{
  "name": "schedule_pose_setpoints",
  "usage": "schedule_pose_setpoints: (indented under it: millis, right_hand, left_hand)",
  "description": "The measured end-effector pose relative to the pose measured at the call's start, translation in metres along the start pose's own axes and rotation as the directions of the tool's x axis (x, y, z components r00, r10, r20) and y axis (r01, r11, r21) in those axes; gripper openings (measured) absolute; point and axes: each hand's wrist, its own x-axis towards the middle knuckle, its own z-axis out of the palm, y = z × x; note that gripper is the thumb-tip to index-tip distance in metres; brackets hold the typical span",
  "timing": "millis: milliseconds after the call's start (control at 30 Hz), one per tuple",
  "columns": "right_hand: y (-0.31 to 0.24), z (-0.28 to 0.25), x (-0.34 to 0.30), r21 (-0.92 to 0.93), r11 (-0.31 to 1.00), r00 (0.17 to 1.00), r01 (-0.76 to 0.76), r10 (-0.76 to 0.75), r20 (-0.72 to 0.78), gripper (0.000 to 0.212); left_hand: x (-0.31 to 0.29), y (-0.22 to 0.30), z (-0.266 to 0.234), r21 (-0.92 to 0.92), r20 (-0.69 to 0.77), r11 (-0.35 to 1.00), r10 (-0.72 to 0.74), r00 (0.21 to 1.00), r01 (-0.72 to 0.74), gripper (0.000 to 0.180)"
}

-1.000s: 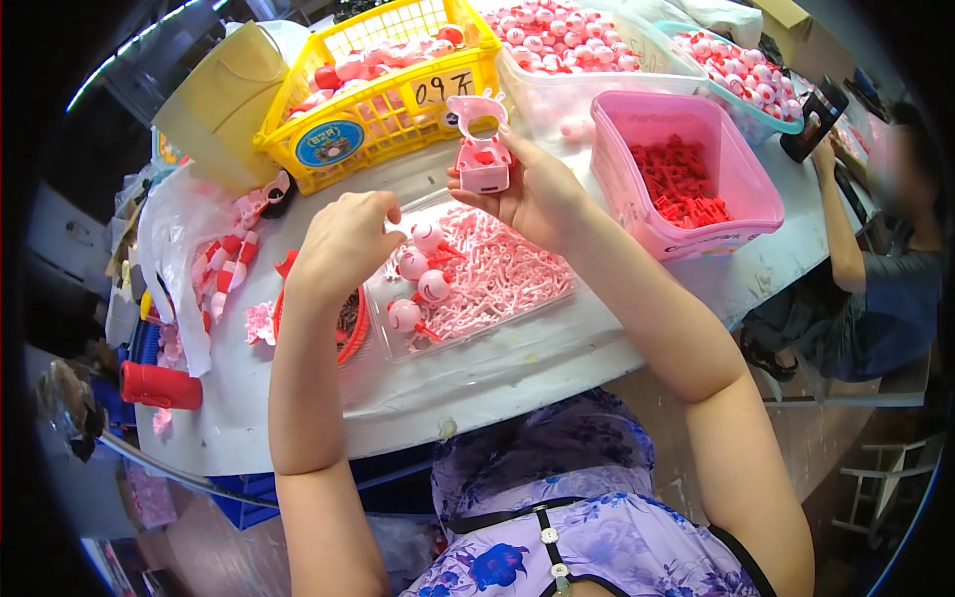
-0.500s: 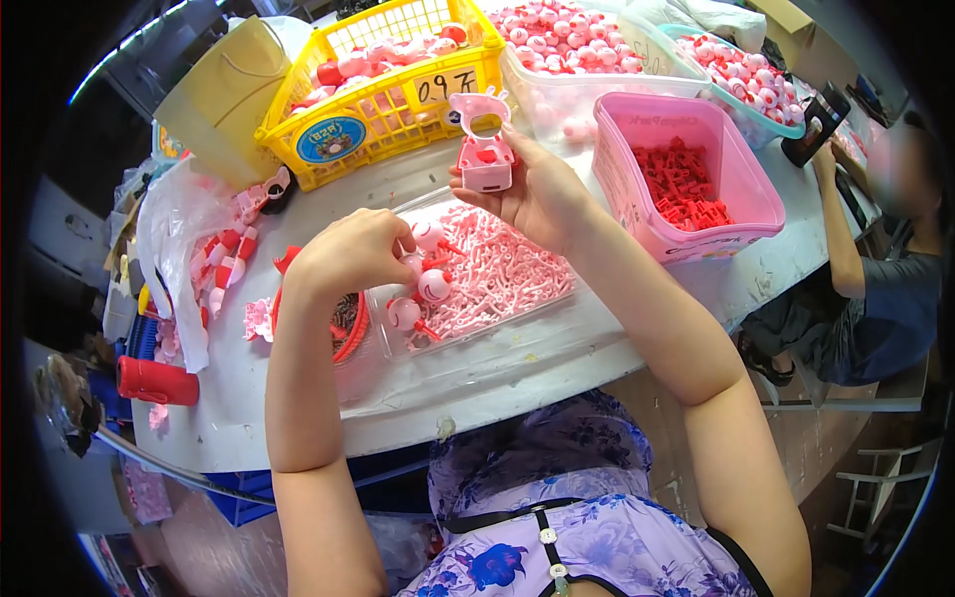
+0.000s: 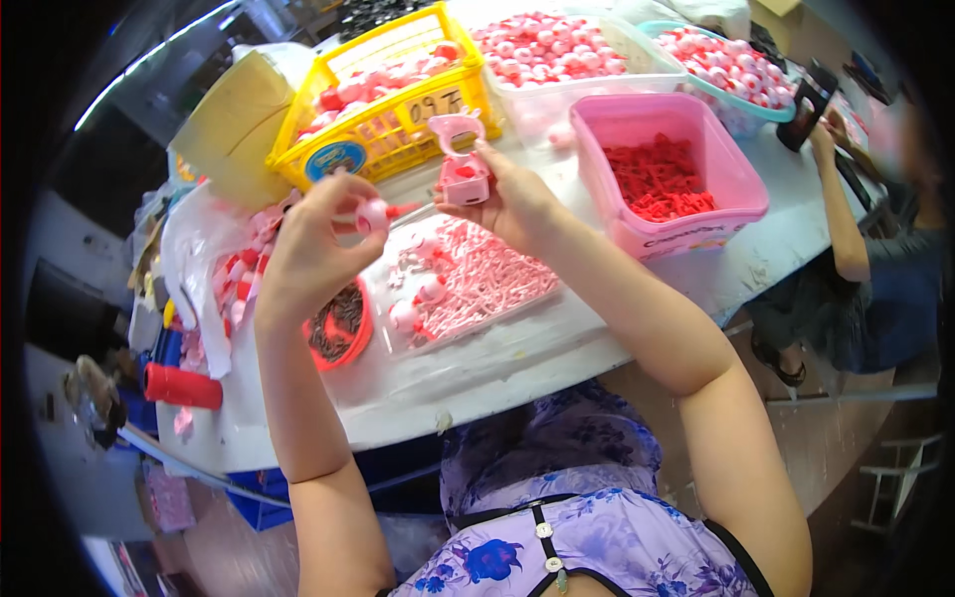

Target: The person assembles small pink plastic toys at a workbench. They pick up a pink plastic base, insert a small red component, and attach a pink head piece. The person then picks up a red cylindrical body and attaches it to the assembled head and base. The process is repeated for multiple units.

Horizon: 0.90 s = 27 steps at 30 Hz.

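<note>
My left hand [image 3: 316, 249] pinches a small pink-and-white ball [image 3: 371, 216] with a red stem that points right. Its fingers curl around the ball, raised over the tray's left end. In my right hand [image 3: 517, 204] is a pink plastic casing [image 3: 465, 186], its ring-shaped lid [image 3: 458, 129] standing up from the body. Something red shows inside the casing. Below both hands lies a clear tray [image 3: 453, 333] of pale pink stick-like parts [image 3: 487, 274]. A few more balls with red stems [image 3: 406, 315] rest at the tray's left side.
A red-rimmed dish of dark screws [image 3: 338, 323] sits left of the tray. Behind are a yellow basket [image 3: 398, 129], a clear bin of balls [image 3: 557, 50] and a teal basin [image 3: 731, 70]. A pink tub [image 3: 662, 234] holds red parts. Another person's arm [image 3: 841, 204] is at right.
My left hand has lifted a ball with a red stem out of the tray, upward and left. The casing stays in my right hand. The whole view has shifted slightly.
</note>
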Motion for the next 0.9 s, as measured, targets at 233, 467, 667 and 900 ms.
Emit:
schedule_pose_setpoints:
  millis: [233, 467, 667, 900]
  right_hand:
    - [0.004, -0.012, 0.004, -0.074, 0.992, 0.992, 0.105, -0.099, 0.076, 0.045]
    - [0.0, -0.017, 0.005, 0.014, 0.999, 0.998, 0.05, -0.051, 0.045, 0.034]
    - [-0.003, -0.01, 0.001, 0.002, 0.998, 0.997, 0.067, -0.067, 0.043, 0.029]
    - [-0.001, -0.017, 0.006, 0.038, 0.999, 0.999, 0.014, -0.015, 0.03, 0.029]
  left_hand:
    - [-0.095, 0.004, -0.008, -0.123, -0.339, 0.992, -0.079, 0.937, 0.039, 0.032]
    - [-0.248, -0.002, 0.029, -0.248, -0.453, 0.924, -0.376, 0.809, 0.29, 0.039]
    - [-0.289, 0.008, 0.082, -0.268, -0.467, 0.853, -0.522, 0.714, 0.449, 0.04]
    - [-0.28, -0.002, 0.096, -0.6, -0.436, 0.731, -0.639, 0.634, 0.324, 0.027]
